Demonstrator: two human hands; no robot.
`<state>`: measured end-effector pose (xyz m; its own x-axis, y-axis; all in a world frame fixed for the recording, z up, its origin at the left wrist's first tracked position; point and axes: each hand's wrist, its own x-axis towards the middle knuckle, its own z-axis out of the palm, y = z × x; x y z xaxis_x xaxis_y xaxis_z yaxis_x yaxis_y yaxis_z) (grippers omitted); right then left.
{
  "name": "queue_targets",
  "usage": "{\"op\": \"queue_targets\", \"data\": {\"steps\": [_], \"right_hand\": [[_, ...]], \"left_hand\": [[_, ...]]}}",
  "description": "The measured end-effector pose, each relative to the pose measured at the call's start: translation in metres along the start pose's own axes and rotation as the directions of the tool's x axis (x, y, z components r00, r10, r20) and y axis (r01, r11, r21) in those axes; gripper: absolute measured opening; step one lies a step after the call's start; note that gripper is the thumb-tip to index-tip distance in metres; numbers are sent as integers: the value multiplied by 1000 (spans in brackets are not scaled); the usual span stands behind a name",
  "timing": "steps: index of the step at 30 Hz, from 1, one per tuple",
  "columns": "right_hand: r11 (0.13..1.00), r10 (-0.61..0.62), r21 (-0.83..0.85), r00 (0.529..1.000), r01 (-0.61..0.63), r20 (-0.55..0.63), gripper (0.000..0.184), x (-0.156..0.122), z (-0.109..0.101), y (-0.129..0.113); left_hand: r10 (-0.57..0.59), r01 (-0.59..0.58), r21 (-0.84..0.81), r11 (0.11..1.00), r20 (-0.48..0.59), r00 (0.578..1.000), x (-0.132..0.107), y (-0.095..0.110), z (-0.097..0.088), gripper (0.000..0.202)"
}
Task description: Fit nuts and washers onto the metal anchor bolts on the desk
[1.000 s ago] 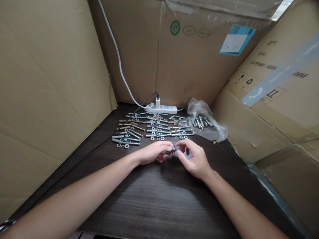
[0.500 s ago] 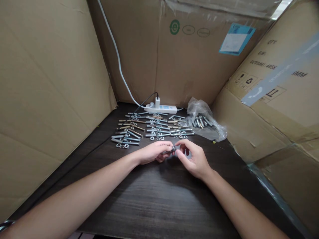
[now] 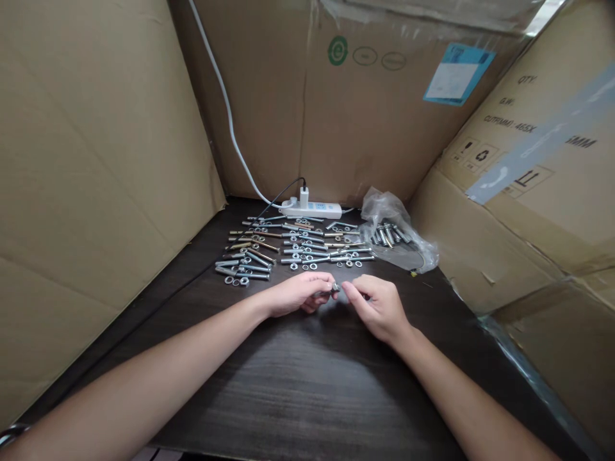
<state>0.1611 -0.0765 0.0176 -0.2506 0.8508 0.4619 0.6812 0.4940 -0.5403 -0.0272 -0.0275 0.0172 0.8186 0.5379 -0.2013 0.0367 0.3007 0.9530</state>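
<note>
While both hands meet low over the middle of the table, I log the single head view. The left hand is curled, thumb and forefinger pinched on a small silver metal bolt. Its shank is mostly hidden in the fingers and only the right end pokes out. The right hand comes in from the right, fingertips closed on that exposed end. Whether that end is a nut or the head is too small for me to tell. I see the bolt between the two hands, just above the dark wood-grain tabletop, just in front of the laid-out hardware.

Behind the hands I see rows of long silver and brass-coloured bolts with loose washers and nuts, lying flat, mostly sideways. Just beside the rows on the right is a crumpled clear plastic bag with more silver bolts inside. Behind the rows, by the back box, lies a white power strip with a white plug adapter in it. A thin black wire drops left from the adapter, and a thick white cable climbs the back left corner.

Brown cardboard boxes wall the table: left box, back box, right box. The back box carries a green round mark and a blue-and-white label. The right box has black print and a strip of grey tape. A dark bracelet shows at bottom left on the left forearm.
</note>
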Motion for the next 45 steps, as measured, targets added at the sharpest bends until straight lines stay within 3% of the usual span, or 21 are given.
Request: {"op": "queue_targets", "data": {"steps": [2, 4, 7, 10, 12, 14, 19, 23, 30, 37, 45], "right_hand": [[1000, 11, 6, 1000, -11, -12, 29, -1, 0, 0], [999, 7, 47, 1000, -7, -8, 12, -1, 0, -1], [994, -34, 100, 999, 32, 24, 23, -1, 2, -3], [999, -24, 50, 999, 22, 43, 11, -1, 2, -2], [1000, -12, 10, 999, 12, 40, 33, 0, 1, -1], [1000, -3, 3, 1000, 3, 30, 42, 0, -1, -1], [996, 20, 84, 999, -23, 44, 9, -1, 0, -3], [994, -22, 105, 997, 14, 73, 25, -1, 3, -3], [999, -18, 41, 996, 14, 90, 11, 0, 3, -2], [999, 35, -41, 991, -30, 133, 20, 0, 1, -2], [999, -41, -11, 987, 43, 152, 10, 0, -4, -8]], "left_hand": [[1, -1, -6, 1000, -1, 1000, 0, 0, 0, 22], [5, -5, -18, 1000, -2, 1000, 1, -1, -1, 22], [10, -10, -35, 999, 3, 1000, 1, -2, -1, 20], [13, -12, -29, 1000, 10, 1000, 1, -2, -1, 18], [15, -14, -14, 1000, 11, 1000, 1, -2, -1, 18], [15, -15, -8, 1000, 10, 1000, 1, -1, -1, 19], [16, -16, -30, 999, 11, 1000, 1, -2, -1, 18], [18, -17, -29, 999, 19, 1000, 1, -2, -2, 19], [-12, 12, 5, 1000, 6, 1000, 1, -1, -1, 25], [-7, 8, 36, 999, -8, 1000, 1, 1, 1, 28], [3, -3, 27, 1000, 19, 1000, 1, -1, -1, 30]]}}
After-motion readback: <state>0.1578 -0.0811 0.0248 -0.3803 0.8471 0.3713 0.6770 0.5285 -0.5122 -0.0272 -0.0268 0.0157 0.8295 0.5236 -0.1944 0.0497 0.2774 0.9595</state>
